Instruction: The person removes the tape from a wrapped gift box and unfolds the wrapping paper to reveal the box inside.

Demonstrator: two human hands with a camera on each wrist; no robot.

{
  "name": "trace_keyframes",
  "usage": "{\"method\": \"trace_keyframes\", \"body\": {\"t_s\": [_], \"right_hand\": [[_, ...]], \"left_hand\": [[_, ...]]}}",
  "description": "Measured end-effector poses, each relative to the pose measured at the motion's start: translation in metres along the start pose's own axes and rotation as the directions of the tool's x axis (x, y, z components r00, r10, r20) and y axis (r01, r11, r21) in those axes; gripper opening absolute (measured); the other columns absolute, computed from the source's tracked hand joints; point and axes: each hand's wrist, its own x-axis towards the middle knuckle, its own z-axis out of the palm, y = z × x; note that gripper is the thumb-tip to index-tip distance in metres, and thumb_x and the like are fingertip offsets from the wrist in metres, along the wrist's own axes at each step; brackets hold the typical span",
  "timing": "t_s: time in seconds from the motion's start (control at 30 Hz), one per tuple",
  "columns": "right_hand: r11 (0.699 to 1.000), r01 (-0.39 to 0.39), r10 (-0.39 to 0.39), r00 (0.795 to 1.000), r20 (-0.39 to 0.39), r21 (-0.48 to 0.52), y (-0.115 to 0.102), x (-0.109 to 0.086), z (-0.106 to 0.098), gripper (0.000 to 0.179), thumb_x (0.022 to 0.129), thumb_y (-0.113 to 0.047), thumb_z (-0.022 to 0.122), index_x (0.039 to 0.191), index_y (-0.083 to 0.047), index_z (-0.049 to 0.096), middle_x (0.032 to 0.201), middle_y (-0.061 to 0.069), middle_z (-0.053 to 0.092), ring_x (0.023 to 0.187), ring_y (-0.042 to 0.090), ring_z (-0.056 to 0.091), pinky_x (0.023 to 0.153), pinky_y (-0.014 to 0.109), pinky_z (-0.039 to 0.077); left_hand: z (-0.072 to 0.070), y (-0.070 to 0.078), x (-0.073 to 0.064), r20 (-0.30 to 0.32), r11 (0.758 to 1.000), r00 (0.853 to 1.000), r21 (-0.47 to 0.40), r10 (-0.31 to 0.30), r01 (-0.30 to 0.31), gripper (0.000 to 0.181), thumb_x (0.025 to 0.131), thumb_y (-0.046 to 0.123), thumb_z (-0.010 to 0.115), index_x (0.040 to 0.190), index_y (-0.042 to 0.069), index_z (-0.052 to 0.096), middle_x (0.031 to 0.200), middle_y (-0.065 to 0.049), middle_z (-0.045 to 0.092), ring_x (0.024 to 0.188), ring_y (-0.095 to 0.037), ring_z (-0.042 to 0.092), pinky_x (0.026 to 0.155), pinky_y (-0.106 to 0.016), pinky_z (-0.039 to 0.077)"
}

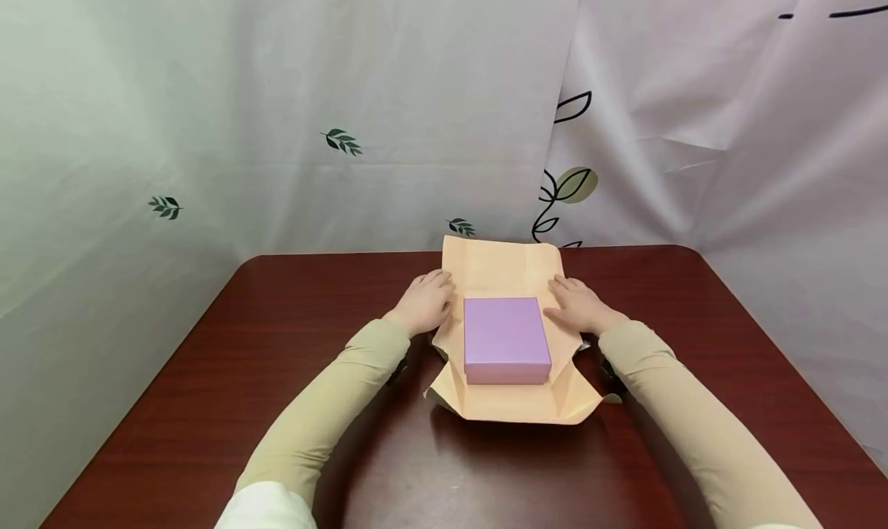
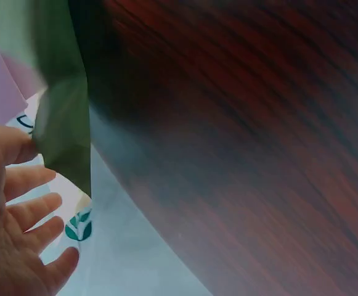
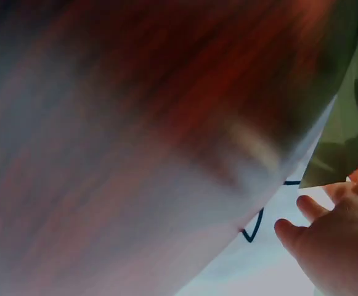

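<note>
A purple box sits on a creased sheet of tan wrapping paper, whose edges stand up around it. At the sheet's left edge is my left hand, touching the paper with its fingers fairly straight. In the left wrist view, the thumb and index finger of the left hand meet the paper, and the other fingers are spread. My right hand touches the right edge, fingers extended toward the box. The right wrist view shows part of the right hand beside the paper; some fingers are cut off.
A dark red-brown wooden table lies under everything. Behind it hangs a pale curtain with leaf prints, and more of the cloth runs along both sides of the table.
</note>
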Motion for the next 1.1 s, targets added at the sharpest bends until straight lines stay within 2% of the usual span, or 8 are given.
{"method": "trace_keyframes", "body": {"t_s": [0.2,0.33,0.57,0.67,0.8,0.87,0.97,1.1], "right_hand": [[0.997,-0.071,0.073,0.982,0.174,-0.014,0.004,0.002,-0.002,0.078,0.096,-0.041,0.048,0.146,0.01,0.019,0.153,0.029,0.014,0.137,0.054,0.011,0.108,0.066,0.013],[0.994,-0.111,0.11,0.957,0.267,-0.01,0.003,0.001,-0.005,0.086,0.094,-0.05,0.046,0.148,0.008,0.013,0.155,0.027,0.008,0.138,0.052,0.006,0.109,0.066,0.008],[0.99,-0.138,0.138,0.928,0.346,-0.024,0.003,0.002,-0.007,0.09,0.093,-0.058,0.041,0.149,0.006,0.01,0.157,0.023,0.004,0.14,0.05,0.002,0.11,0.064,0.005],[0.991,-0.135,0.132,0.935,0.33,-0.015,0.004,0.003,-0.007,0.09,0.093,-0.057,0.043,0.148,0.007,0.012,0.156,0.025,0.006,0.139,0.051,0.003,0.109,0.065,0.006],[0.993,-0.114,0.104,0.96,0.26,0.025,0.008,0.001,-0.006,0.083,0.095,-0.05,0.046,0.147,0.009,0.017,0.154,0.028,0.011,0.137,0.054,0.007,0.108,0.067,0.009],[0.995,-0.097,0.087,0.974,0.209,0.039,0.009,-0.001,-0.007,0.078,0.096,-0.044,0.046,0.146,0.01,0.019,0.153,0.029,0.014,0.137,0.054,0.009,0.107,0.066,0.011],[0.996,-0.066,0.058,0.99,0.132,0.057,0.01,-0.005,-0.011,0.073,0.097,-0.04,0.046,0.146,0.009,0.022,0.152,0.029,0.018,0.137,0.054,0.011,0.107,0.066,0.013],[0.995,-0.046,0.041,0.998,0.056,0.09,0.005,-0.01,-0.019,0.07,0.097,-0.037,0.049,0.145,0.007,0.026,0.152,0.027,0.021,0.137,0.051,0.014,0.107,0.066,0.013]], "left_hand": [[0.006,-0.01,-0.001,0.111,0.999,0.993,-0.022,-0.027,0.03,0.024,0.095,0.011,0.051,0.115,0.006,0.063,0.14,-0.015,0.046,0.135,-0.037,0.035,0.109,-0.049,0.03],[0.01,-0.011,-0.002,0.217,0.998,0.975,-0.018,-0.047,0.052,0.02,0.097,0.019,0.051,0.108,0.006,0.063,0.144,-0.013,0.043,0.137,-0.037,0.032,0.111,-0.048,0.029],[0.014,-0.01,-0.003,0.367,0.992,0.925,-0.029,-0.103,0.122,0.055,0.098,0.039,0.049,0.141,0.006,0.044,0.152,-0.012,0.032,0.142,-0.038,0.022,0.113,-0.05,0.024],[0.014,-0.01,-0.004,0.386,0.991,0.917,-0.045,-0.1,0.127,0.051,0.098,0.04,0.049,0.135,0.006,0.049,0.153,-0.011,0.03,0.142,-0.038,0.02,0.113,-0.05,0.023],[0.013,-0.01,-0.005,0.323,0.995,0.944,-0.051,-0.063,0.084,0.03,0.097,0.036,0.052,0.097,0.007,0.06,0.145,-0.012,0.042,0.137,-0.036,0.032,0.109,-0.046,0.031],[0.011,-0.01,-0.006,0.266,0.998,0.963,-0.042,-0.04,0.053,0.028,0.096,0.034,0.054,0.091,0.007,0.058,0.14,-0.013,0.047,0.133,-0.035,0.038,0.108,-0.044,0.033],[0.006,-0.007,-0.008,0.196,0.998,0.98,-0.046,-0.033,0.043,0.032,0.096,0.032,0.055,0.11,0.004,0.061,0.138,-0.015,0.049,0.132,-0.035,0.04,0.109,-0.043,0.033],[-0.001,-0.004,-0.011,0.145,0.997,0.987,-0.038,-0.064,0.07,0.047,0.097,0.032,0.052,0.135,0.004,0.05,0.144,-0.017,0.042,0.135,-0.035,0.036,0.112,-0.044,0.028]]}}
